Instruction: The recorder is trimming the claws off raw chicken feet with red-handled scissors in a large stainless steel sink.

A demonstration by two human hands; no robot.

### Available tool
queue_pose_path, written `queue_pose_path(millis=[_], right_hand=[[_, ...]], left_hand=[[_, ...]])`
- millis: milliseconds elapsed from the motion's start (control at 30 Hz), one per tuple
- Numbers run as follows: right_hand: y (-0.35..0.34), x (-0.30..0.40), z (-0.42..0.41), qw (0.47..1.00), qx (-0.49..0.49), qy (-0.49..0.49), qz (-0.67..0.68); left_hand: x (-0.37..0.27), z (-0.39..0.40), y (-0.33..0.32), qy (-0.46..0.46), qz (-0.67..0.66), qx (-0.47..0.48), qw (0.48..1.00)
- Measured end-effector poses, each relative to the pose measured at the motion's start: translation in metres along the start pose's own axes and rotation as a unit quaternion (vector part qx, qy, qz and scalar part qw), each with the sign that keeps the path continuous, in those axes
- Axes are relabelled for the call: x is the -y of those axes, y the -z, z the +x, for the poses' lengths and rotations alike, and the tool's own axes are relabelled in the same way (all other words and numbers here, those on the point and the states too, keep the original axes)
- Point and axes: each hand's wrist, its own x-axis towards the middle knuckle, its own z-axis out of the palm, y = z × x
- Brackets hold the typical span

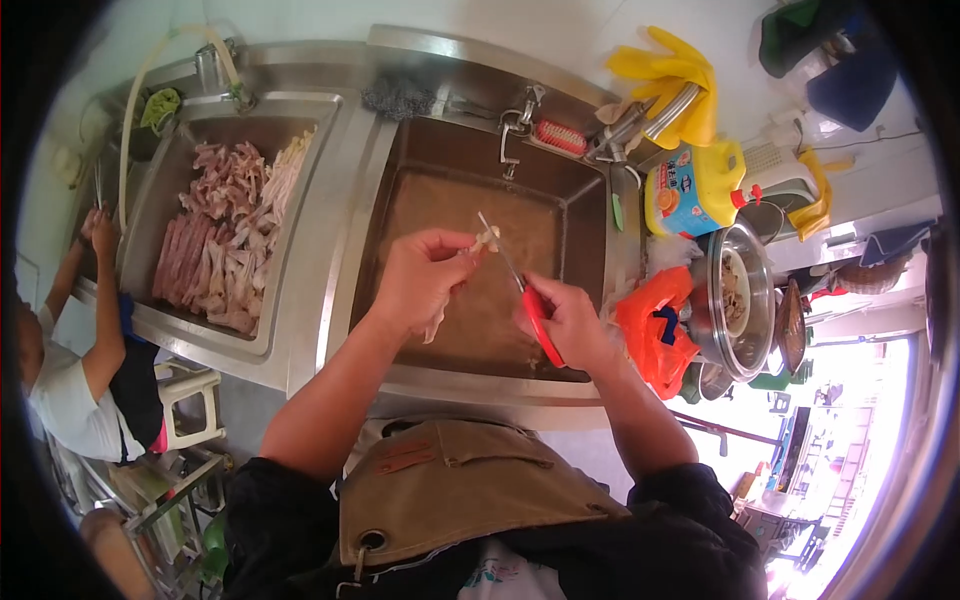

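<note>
My left hand [420, 281] pinches a small pale piece of raw meat or skin [486, 240] between thumb and fingers, and a pale strip [434, 321] hangs below that palm. In my right hand [574, 319] are red-handled scissors [537, 319]. Their blades point up and left and meet the piece at its right side; whether they are parted cannot be made out. Both hands are above a steel sink [491, 386] that holds brownish, cloudy water.
To the left, another steel basin [300, 217] holds sorted raw poultry pieces [229, 180]. A co-worker's hands [103, 225] are beyond it. A tap [510, 146], red brush [559, 137], yellow jug [694, 187], orange bag [656, 330] and metal bowls [757, 337] line the back and right.
</note>
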Motion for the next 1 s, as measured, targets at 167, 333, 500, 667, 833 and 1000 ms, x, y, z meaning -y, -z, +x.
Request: queue_pose_path(millis=[167, 333, 500, 667, 833, 1000], right_hand=[[-0.002, -0.009, 0.006, 0.999, -0.005, 0.045, -0.002], [0.002, -0.008, 0.005, 0.999, -0.013, 0.045, -0.01], [0.003, -0.01, -0.001, 0.999, 0.005, 0.045, -0.029], [-0.001, 0.001, -0.008, 0.994, -0.035, 0.07, -0.073], [0.02, 0.011, -0.012, 0.936, -0.093, 0.199, -0.275], [0.033, 0.031, -0.008, 0.878, -0.093, 0.261, -0.389]], left_hand=[[0.002, 0.006, -0.003, 0.011, -0.023, 0.0, 1.0], [0.001, 0.006, -0.004, 0.011, -0.006, -0.019, 1.0], [0.003, 0.001, -0.005, 0.001, -0.018, -0.033, 0.999], [-0.004, -0.005, 0.0, 0.013, -0.018, -0.035, 0.999], [-0.023, -0.012, 0.01, 0.009, 0.061, -0.016, 0.998], [-0.042, -0.019, 0.014, -0.047, 0.129, 0.04, 0.99]])
